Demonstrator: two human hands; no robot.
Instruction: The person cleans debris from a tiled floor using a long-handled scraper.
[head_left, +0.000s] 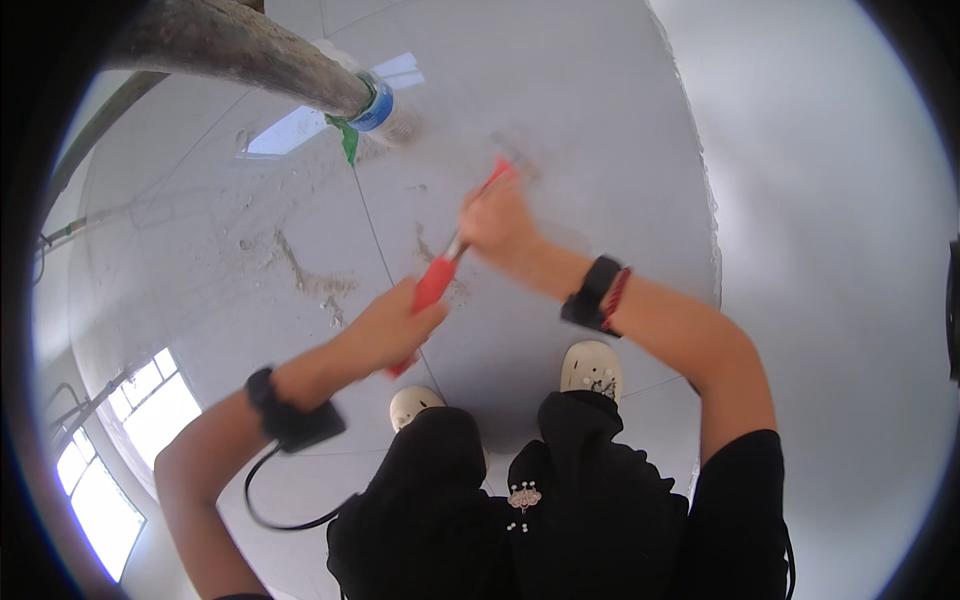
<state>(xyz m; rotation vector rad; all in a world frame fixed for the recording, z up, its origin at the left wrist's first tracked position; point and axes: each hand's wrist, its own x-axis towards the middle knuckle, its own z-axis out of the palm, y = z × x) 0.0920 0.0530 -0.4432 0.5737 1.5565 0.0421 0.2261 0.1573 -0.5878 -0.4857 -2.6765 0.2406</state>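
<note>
Both of my hands are on one long-handled scraper (435, 283) with red grip parts and a metal shaft. Wrapped around its red rear grip is my left hand (390, 326). My right hand (499, 221) holds farther forward, close to the red head. The head end is motion-blurred over the grey tile floor (480, 337), and I cannot tell whether the blade touches it. Brownish dust (525, 161) shows on the tile around the head. Clumps of dried debris (300, 274) lie to the left of my hands.
A dirty metal pole (262, 60) stands at upper left, its foot in a cut plastic bottle (394, 124) with green material around it. A white wall (825, 300) rises along the right. My cream clogs (592, 371) are below; a black cable (289, 525) loops near my left leg.
</note>
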